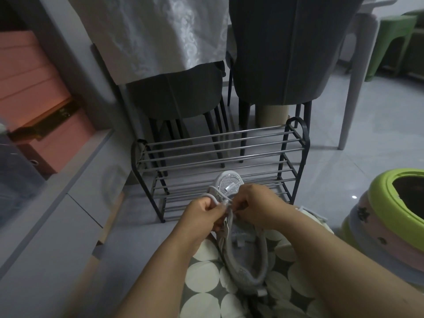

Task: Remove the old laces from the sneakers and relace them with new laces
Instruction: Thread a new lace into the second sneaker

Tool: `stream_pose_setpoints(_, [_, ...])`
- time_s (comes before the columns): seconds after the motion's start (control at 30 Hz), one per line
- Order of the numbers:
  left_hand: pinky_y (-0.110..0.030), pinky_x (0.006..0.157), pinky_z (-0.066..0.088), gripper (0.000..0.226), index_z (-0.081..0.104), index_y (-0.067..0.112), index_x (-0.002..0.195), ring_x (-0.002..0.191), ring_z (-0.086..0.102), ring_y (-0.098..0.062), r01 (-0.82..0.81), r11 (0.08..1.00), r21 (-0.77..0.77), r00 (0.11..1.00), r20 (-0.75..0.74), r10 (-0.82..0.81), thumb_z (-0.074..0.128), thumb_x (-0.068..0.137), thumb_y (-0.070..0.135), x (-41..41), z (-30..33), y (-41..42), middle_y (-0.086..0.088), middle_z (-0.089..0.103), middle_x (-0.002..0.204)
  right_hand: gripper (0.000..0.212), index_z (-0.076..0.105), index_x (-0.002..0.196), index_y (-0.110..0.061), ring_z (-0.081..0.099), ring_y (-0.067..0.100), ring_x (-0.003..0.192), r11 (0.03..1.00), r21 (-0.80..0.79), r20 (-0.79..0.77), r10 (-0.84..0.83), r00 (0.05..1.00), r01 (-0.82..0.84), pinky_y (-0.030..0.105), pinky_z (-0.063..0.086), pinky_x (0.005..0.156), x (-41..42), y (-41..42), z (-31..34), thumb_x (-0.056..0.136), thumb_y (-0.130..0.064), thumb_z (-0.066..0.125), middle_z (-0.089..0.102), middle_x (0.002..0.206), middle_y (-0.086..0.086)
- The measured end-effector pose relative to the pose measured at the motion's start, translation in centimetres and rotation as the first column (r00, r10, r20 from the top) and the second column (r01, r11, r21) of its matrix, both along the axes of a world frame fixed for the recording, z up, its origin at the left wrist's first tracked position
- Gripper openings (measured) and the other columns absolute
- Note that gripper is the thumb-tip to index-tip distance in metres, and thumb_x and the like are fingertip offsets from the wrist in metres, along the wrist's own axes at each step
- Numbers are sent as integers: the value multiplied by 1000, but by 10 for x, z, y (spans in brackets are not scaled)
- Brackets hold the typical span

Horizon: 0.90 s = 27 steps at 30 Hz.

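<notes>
Two dark grey chairs (273, 53) fill the upper part of the view, the left one draped with a white patterned cloth (156, 31). Pink storage boxes (29, 92) sit in a cabinet at the left. A stack of round stools (390, 216), lime green on top, stands at the right on the grey tile floor (358, 138). In front of the chairs stands a low metal shoe rack (220, 166) with bare rails. Below it, a grey sneaker (241, 244) lies on the person's lap, on spotted green-and-cream fabric (206, 278), its mesh toe pointing toward the rack. The left hand (202, 214) has a narrow grip, fingers curled and pinching a grey lace (212, 198) at the sneaker's eyelets. The right hand (257, 203) is just beside it, its fingers curled at the same spot; what they hold cannot be made out.
</notes>
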<state>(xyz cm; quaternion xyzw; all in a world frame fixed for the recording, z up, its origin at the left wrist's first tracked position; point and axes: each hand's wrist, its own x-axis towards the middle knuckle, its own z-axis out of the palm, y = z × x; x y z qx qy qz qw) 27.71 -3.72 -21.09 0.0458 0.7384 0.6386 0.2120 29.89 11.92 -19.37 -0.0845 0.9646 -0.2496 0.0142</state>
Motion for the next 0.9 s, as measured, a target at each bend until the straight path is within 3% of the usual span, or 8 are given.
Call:
stream_pose_setpoints(0.1, [-16, 50, 45, 28, 61, -1, 91, 53, 59, -2, 73, 997, -7, 997, -5, -73, 70, 84, 23, 3, 4, 0, 6, 65, 65, 8, 70, 83, -14, 49, 13, 80, 999, -29, 17, 20, 1000, -19, 30, 44, 73, -1, 2, 1, 81, -13, 62, 46, 78, -12])
stream_pose_setpoints(0.2, [-19, 64, 51, 30, 61, 9, 95, 73, 68, -8, 144, 985, -90, 989, -7, -145, 80, 71, 4, 3, 4, -1, 0, 70, 81, 8, 68, 82, -17, 47, 10, 80, 998, -48, 46, 29, 999, -27, 23, 41, 71, -2, 5, 0, 80, -10, 63, 44, 76, -15])
stream_pose_setpoints(0.3, [-19, 56, 46, 25, 60, 5, 94, 64, 57, -8, 94, 983, -160, 994, -35, -101, 66, 74, -8, 2, 1, 0, -3, 62, 77, 14, 62, 78, -22, 45, 0, 71, 992, -124, 55, 16, 998, -9, 10, 35, 62, -1, 13, 2, 80, -9, 66, 46, 75, -15])
stream_pose_setpoints(0.4, [-22, 61, 47, 23, 59, 9, 89, 66, 56, -10, 63, 992, -111, 997, -28, -67, 65, 76, -9, 2, 0, 1, -4, 60, 76, 10, 65, 75, -16, 46, -1, 66, 971, -232, 46, -40, 998, 50, 9, 37, 60, -1, 19, 6, 80, -8, 70, 50, 75, -12])
stream_pose_setpoints(0.53, [-21, 57, 46, 32, 56, 8, 90, 64, 53, -9, 42, 998, -42, 999, -17, -42, 66, 64, -7, 3, -1, 0, -4, 56, 76, 18, 63, 70, -18, 53, 8, 71, 877, -449, 95, -140, 986, 168, 16, 44, 63, 1, 18, 4, 80, -5, 69, 55, 80, -8])
stream_pose_setpoints(0.7, [-17, 54, 44, 36, 51, 11, 83, 56, 52, -1, 32, 998, 49, 999, -35, -30, 55, 73, -23, 3, -6, -2, -3, 50, 74, 15, 64, 71, -16, 52, 11, 66, 773, -582, 180, -178, 967, 251, 22, 43, 61, 3, 9, 1, 84, -8, 67, 58, 73, 0])
stream_pose_setpoints(0.77, [-20, 56, 44, 37, 51, 14, 81, 60, 50, -5, 26, 998, 52, 998, -62, -23, 58, 73, -21, 2, -8, -4, -5, 49, 75, 11, 66, 74, -16, 52, 7, 63, 809, -545, 166, -155, 974, 221, 19, 44, 60, 4, 1, 2, 85, -12, 67, 58, 70, -3])
stream_pose_setpoints(0.9, [-20, 58, 48, 36, 51, 14, 80, 65, 52, -10, 12, 996, 89, 996, -93, -4, 58, 75, -21, 4, -8, -4, -5, 51, 74, 13, 62, 74, -17, 55, 14, 69, 838, -505, 140, -159, 977, 209, 33, 48, 67, 2, -8, -2, 87, -16, 65, 60, 74, 2])
